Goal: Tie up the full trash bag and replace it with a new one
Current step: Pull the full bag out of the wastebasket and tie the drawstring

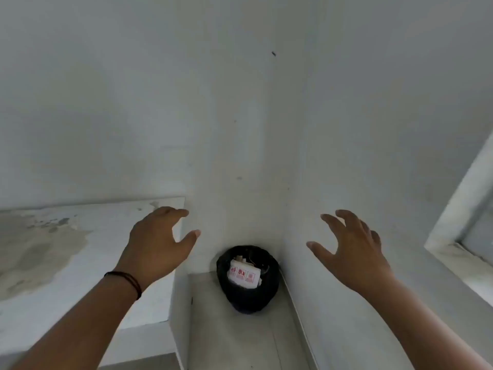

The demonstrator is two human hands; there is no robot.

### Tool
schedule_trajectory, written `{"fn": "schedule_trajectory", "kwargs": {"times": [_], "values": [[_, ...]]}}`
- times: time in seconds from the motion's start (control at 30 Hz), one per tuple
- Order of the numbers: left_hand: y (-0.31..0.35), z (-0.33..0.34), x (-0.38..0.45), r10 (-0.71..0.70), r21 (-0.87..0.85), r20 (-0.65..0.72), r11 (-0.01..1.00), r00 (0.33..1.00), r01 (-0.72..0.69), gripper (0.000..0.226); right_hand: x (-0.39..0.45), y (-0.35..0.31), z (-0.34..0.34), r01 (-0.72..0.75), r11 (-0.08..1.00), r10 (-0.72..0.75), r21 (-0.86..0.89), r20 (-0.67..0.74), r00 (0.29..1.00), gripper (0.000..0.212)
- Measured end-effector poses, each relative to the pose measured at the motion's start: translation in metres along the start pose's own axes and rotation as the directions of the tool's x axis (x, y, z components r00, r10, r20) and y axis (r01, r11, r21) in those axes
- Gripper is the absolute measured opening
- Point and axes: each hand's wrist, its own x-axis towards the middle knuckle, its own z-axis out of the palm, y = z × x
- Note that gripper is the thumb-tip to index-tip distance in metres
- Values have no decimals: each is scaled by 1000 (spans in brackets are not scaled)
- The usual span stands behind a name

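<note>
Trash bag [248, 279] sits full in floor corner; left hand [157, 244] and right hand [352, 249] above it, fingers spread, empty. Risk: white carton [243, 275] spilling if rim gathered unevenly

I see a black trash bag [248, 297] holding a white packet [244, 275] printed with three red square pictures; a dark braided band [128, 281] on my left wrist; pale grey-white walls [133, 102]; a whitish ledge [53, 249] blotched with beige-grey stains; a light grey floor [234, 340]
</note>
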Motion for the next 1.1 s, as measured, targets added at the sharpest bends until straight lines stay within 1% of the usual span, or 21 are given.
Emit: {"fn": "schedule_trajectory", "kwargs": {"times": [0.07, 0.13, 0.23, 0.33, 0.5, 0.67, 0.77, 0.87, 1.03, 1.1], "values": [[2, 30, 22, -35, -20, -3, 999, 999, 35, 53, 26, 18, 21, -7, 999, 5, 33, 40, 999, 65], [5, 58, 38, -74, -15, 45, 997, 996, 74, 53, 54, 34, 40, -6, 998, -1, 60, 120, 993, 65], [2, 98, 61, -144, -7, 86, 989, 986, 145, 50, 91, 55, 72, -11, 996, -4, 93, 162, 987, 64], [-5, 127, 80, -184, 4, 119, 983, 976, 185, 50, 119, 65, 99, -28, 992, 3, 124, 200, 980, 59], [-22, 175, 107, -212, -31, 154, 975, 965, 219, 50, 152, 69, 150, -48, 985, 12, 163, 216, 976, 52], [-48, 229, 125, -217, -42, 233, 972, 948, 233, 48, 170, 66, 205, -83, 977, 38, 196, 224, 974, 48], [-68, 271, 133, -230, -58, 230, 967, 946, 249, 44, 183, 67, 248, -88, 976, 43, 199, 221, 974, 46], [-91, 319, 134, -281, -70, 209, 951, 937, 301, 43, 191, 71, 298, -109, 969, 56, 221, 235, 970, 44], [-138, 412, 118, -344, -103, 178, 925, 922, 366, 44, 192, 89, 392, -117, 959, 58, 259, 223, 973, 41], [-157, 449, 107, -341, -122, 162, 924, 926, 362, 44, 188, 99, 432, -117, 954, 57, 277, 216, 975, 38]]}}
